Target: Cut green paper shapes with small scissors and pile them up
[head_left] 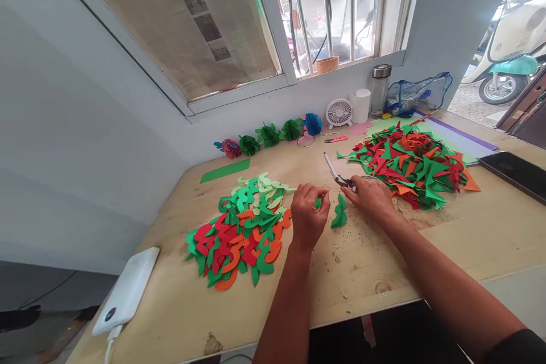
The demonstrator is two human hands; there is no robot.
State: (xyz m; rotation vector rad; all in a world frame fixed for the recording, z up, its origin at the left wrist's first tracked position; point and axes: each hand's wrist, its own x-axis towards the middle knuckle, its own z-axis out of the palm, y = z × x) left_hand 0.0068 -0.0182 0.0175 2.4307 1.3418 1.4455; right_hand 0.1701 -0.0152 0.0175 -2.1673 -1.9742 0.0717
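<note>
My left hand (309, 213) pinches green paper (318, 203); my right hand (370, 196) holds scissors (342, 181). Snipping hastily, I could nick the cutout (339, 214) at the left hand's three o'clock.

Your table (170, 313) is wood, roughly chipped at the near edge; your cutouts (222, 234) look like matt paper, the power bank (130, 287) by the left edge smooth plastic, the phone (516, 173) glossy.

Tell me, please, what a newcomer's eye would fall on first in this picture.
Probably the heap of green, red and orange paper scraps on the right, then the spread of curved paper pieces on the left. Between them, the right hand at the scissors might draw the eye next.
</note>
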